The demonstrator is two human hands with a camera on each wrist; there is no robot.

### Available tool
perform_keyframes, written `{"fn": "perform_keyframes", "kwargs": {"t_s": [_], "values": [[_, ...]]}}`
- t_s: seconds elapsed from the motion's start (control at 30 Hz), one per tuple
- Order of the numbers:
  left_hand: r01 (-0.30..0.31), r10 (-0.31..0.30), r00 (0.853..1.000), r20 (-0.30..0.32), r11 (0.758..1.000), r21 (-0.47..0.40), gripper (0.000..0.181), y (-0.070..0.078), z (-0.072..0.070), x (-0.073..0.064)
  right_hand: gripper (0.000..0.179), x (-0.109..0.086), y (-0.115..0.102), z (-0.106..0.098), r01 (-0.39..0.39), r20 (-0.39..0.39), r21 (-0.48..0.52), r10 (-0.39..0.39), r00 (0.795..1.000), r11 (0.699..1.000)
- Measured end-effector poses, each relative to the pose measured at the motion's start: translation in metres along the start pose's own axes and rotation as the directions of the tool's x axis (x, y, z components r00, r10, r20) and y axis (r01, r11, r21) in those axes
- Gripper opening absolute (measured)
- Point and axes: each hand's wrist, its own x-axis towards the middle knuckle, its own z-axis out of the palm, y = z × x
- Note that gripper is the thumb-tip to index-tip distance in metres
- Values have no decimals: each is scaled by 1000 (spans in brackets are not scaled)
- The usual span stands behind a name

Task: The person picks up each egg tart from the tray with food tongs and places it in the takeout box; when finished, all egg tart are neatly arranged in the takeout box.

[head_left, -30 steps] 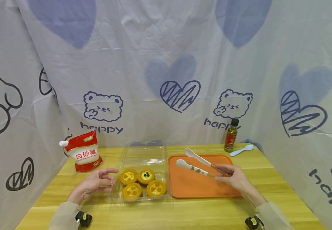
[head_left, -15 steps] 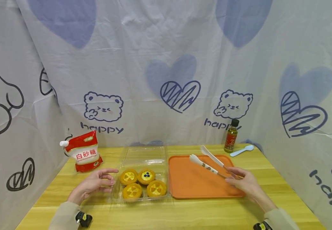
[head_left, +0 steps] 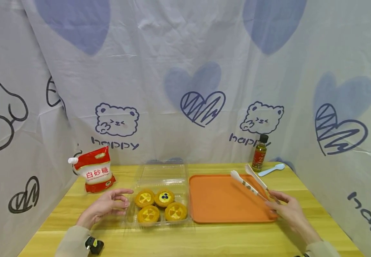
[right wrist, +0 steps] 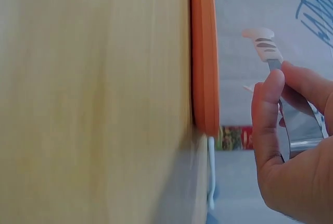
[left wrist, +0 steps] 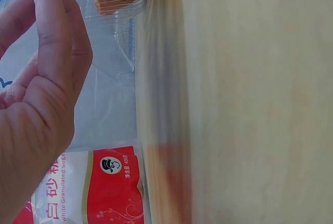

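My right hand (head_left: 286, 210) grips a pair of metal tongs (head_left: 250, 187) with white tips, thumb and fingers on either arm. The tongs' two arms stand apart over the right part of an orange tray (head_left: 216, 200). In the right wrist view, the steel bend of the tongs (right wrist: 304, 127) shows inside the hand. My left hand (head_left: 108, 205) holds nothing, its fingers loosely bent beside a clear plastic box (head_left: 163, 174) with its lid up. Inside the box sit several tarts (head_left: 149, 214), one topped with blueberries (head_left: 164, 196).
A red and white sugar bag (head_left: 97, 175) stands behind my left hand. Beyond the tray's back right corner are a small oil bottle (head_left: 259, 155) with a black cap and a pale blue spoon (head_left: 271, 170). A printed cloth (head_left: 159, 135) hangs behind the wooden table (head_left: 159, 242).
My right hand has carried the tongs to the right, from mid-tray toward the tray's right edge. My left hand and the tarts have stayed in place.
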Motion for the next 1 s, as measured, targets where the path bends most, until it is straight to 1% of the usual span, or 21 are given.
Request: {"fn": "perform_keyframes", "kwargs": {"t_s": [0.13,0.23,0.3,0.43,0.6,0.67,0.7,0.77,0.83,0.9,1.0], "values": [[-5,5,1000,4,1000,-1,65,-1,1,-1,66,-3,5,-12,-30,-39,28,31,999,999],[-10,10,1000,8,1000,6,66,-1,1,-1,51,-4,9,-23,-44,-39,63,47,998,997],[-5,5,1000,3,1000,4,66,-2,1,0,45,-5,12,-29,-42,-38,87,45,998,995],[0,0,1000,-4,1000,7,67,-2,0,2,39,-6,15,-41,-32,-41,106,37,998,994],[1,-1,1000,-4,1000,9,67,-2,0,1,37,-5,17,-53,-36,-87,113,46,995,993],[2,-2,1000,-4,1000,8,66,-2,-1,1,40,-5,18,-57,-45,-108,92,55,993,995],[2,-2,1000,-4,1000,8,66,-2,-1,1,46,-5,19,-59,-49,-112,72,57,992,996],[3,-3,1000,-3,1000,7,66,-2,-1,1,62,-4,20,-62,-56,-123,24,59,991,998],[3,-3,1000,-2,1000,6,66,-2,-1,1,75,-4,23,-65,-56,-119,-38,51,992,998],[4,-4,1000,-2,1000,3,66,-2,-1,1,77,-4,25,-68,-50,-114,-80,40,993,996],[3,-3,1000,-2,1000,-1,66,-2,-1,2,76,-4,27,-71,-38,-104,-115,26,994,993]]}}
